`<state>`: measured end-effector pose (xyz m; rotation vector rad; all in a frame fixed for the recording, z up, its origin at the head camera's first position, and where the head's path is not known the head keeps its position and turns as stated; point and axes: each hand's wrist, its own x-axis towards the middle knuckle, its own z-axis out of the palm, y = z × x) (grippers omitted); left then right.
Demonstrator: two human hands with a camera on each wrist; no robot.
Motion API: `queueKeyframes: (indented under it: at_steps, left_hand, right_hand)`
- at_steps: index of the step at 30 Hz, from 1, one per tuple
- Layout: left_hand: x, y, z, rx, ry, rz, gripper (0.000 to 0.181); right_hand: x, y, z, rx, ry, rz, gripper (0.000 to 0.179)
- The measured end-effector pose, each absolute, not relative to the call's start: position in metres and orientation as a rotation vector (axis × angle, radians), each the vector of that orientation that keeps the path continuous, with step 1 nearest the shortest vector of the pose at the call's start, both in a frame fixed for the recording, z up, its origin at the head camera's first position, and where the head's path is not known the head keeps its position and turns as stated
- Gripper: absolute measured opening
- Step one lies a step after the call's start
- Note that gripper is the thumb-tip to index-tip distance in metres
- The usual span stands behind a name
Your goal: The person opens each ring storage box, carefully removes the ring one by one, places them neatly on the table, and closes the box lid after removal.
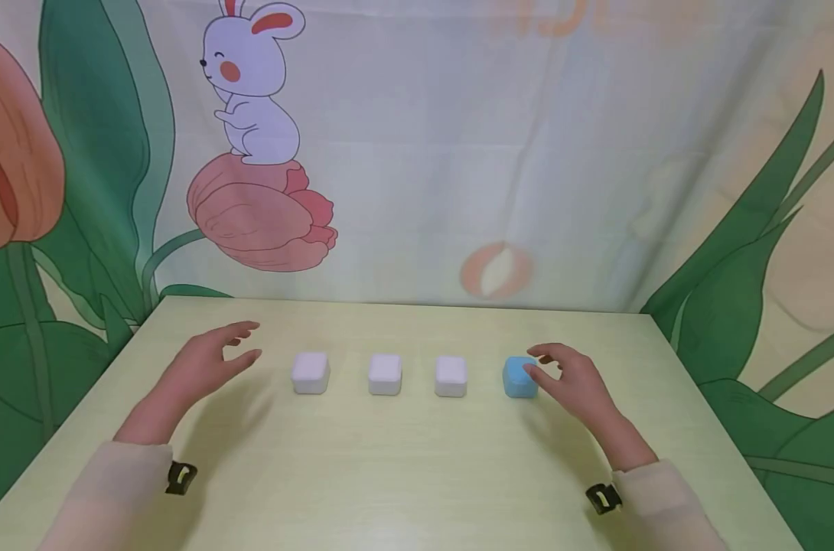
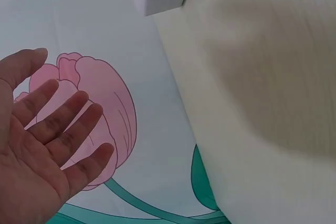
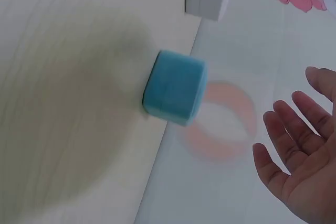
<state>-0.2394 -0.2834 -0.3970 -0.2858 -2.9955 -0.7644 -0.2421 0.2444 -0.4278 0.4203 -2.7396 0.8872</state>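
Three white rounded cubes, the left one (image 1: pixel 310 373), the middle one (image 1: pixel 386 375) and the right one (image 1: pixel 451 376), stand in a row with a blue cube (image 1: pixel 516 378) at the right end. My right hand (image 1: pixel 574 383) hovers by the blue cube, thumb and fingers spread apart; its thumb overlaps the cube in the head view. In the right wrist view a gap shows between that hand (image 3: pixel 304 150) and the blue cube (image 3: pixel 175 87). My left hand (image 1: pixel 206 363) is held above the table, left of the leftmost white cube, its fingers loosely extended and holding nothing.
The cubes stand on a pale wood-grain table (image 1: pixel 389 474). Behind its far edge hangs a cloth backdrop (image 1: pixel 417 153) printed with a rabbit, tulips and green leaves. A dark wrist device (image 1: pixel 180 477) sits at the left cuff, another device (image 1: pixel 604 499) at the right.
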Motion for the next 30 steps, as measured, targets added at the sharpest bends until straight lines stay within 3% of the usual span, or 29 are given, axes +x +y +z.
queueKeyframes:
  at_steps: [21, 30]
  left_hand:
    - [-0.231, -0.286, -0.425, -0.316, -3.027, -0.975, 0.067]
    - [-0.234, -0.282, -0.434, -0.339, -3.042, -1.103, 0.076]
  right_hand:
    - [-0.232, 0.169, -0.442, 0.642, -2.711, 1.174, 0.033]
    - [-0.231, 0.128, -0.437, 0.715, -2.745, 1.359, 0.045]
